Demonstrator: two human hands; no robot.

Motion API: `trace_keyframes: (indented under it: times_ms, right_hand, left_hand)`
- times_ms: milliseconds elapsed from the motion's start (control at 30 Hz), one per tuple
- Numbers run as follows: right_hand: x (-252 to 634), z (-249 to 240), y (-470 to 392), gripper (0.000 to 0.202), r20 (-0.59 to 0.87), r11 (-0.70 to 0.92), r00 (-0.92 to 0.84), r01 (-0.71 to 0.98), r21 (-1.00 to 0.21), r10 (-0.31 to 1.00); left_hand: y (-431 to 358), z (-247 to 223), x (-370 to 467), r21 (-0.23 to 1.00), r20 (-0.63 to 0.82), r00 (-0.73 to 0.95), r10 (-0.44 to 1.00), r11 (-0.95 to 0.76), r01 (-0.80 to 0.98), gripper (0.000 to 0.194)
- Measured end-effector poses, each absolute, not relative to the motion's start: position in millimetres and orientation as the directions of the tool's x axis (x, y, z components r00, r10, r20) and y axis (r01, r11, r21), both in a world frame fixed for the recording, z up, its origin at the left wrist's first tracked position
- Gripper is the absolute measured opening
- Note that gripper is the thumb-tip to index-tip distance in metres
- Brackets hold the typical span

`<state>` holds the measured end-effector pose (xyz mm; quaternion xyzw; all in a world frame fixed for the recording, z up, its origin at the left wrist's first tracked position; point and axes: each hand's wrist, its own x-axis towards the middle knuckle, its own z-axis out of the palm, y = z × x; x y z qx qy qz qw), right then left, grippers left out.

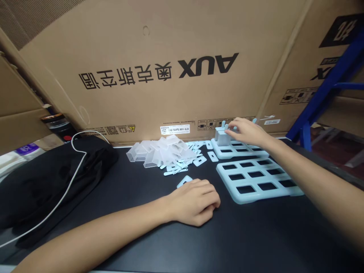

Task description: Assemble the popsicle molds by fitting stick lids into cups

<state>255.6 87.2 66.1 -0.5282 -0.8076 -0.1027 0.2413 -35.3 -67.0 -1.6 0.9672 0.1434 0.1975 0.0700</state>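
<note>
Two frames, lt blue, on the black tabletop [136,242], R side: rear frame [241,155] up by the carton [159,41], near frame [240,184] in front of it. Carton print upside down: big "AUX" + Chinese chars "奥克斯空调"; white label [175,129] w/ approx "KFR-46W/BpR3L(B1)" & "25", some chars unsure; small handling icons beside it, too tiny to read. Clear cups w/ blue tabs stand in rear frame's L end; front cup [223,139] is just below R hand's [244,131] fingertips, which are close together at its tab, touching or nearly; can't tell if clamped. L hand [196,203] rests on tabletop, L of near frame & apart from it, fingers curled in together, palm hidden, so can't tell re: contents. One blue lid [184,181] lies just behind L hand, partly covered. Pile of clear cups [162,151] farther back, w/ loose blue lids [200,161] along its R side. Black cloth [65,178] + white cable [85,152] far L.
</note>
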Motion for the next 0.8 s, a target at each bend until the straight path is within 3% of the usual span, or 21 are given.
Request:
trace_keyframes:
  times_ms: [67,133,167,233,300,367,467,633,733,800]
  right_hand:
    - [240,71,73,0.026,0.652,0.378,-0.256,0.924,-0.051,0.713]
    - [217,72,59,0.024,0.708,0.427,-0.282,0.904,-0.031,0.647]
    - [205,71,52,0.022,0.651,0.519,-0.396,0.855,0.003,0.648]
    - [180,65,44,0.021,0.405,0.718,-0.681,0.691,0.081,0.61]
    - [160,57,41,0.021,0.196,0.804,-0.811,0.579,0.132,0.552]
    - [148,47,43,0.02,0.148,0.794,-0.815,0.579,0.182,0.56]
    - [142,38,50,0.019,0.196,0.752,-0.781,0.624,0.214,0.593]
    - [144,32,57,0.02,0.255,0.713,-0.746,0.664,0.226,0.615]
    - [146,33,60,0.016,0.266,0.743,-0.762,0.642,0.19,0.59]
    - [149,36,63,0.012,0.295,0.771,-0.76,0.628,0.105,0.579]
  left_hand:
    - [-67,-1,-35,0.181,0.36,0.882,0.305,-0.95,0.254,0.01]
    - [-67,-1,-35,0.171,0.353,0.885,0.304,-0.951,0.259,0.011]
    - [-67,0,-34,0.165,0.354,0.882,0.311,-0.949,0.268,0.01]
    - [-67,1,-35,0.144,0.365,0.865,0.344,-0.939,0.312,0.01]
    - [-70,1,-37,0.111,0.392,0.83,0.397,-0.916,0.386,0.009]
    - [-73,1,-44,0.088,0.428,0.776,0.463,-0.876,0.474,0.009]
    - [-78,1,-61,0.097,0.457,0.672,0.582,-0.784,0.613,0.011]
    - [-76,0,-87,0.156,0.336,0.6,0.726,-0.672,0.724,0.015]
    - [-70,0,-90,0.202,0.297,0.619,0.727,-0.681,0.704,0.018]
    - [-67,1,-90,0.218,0.289,0.635,0.716,-0.695,0.685,0.021]
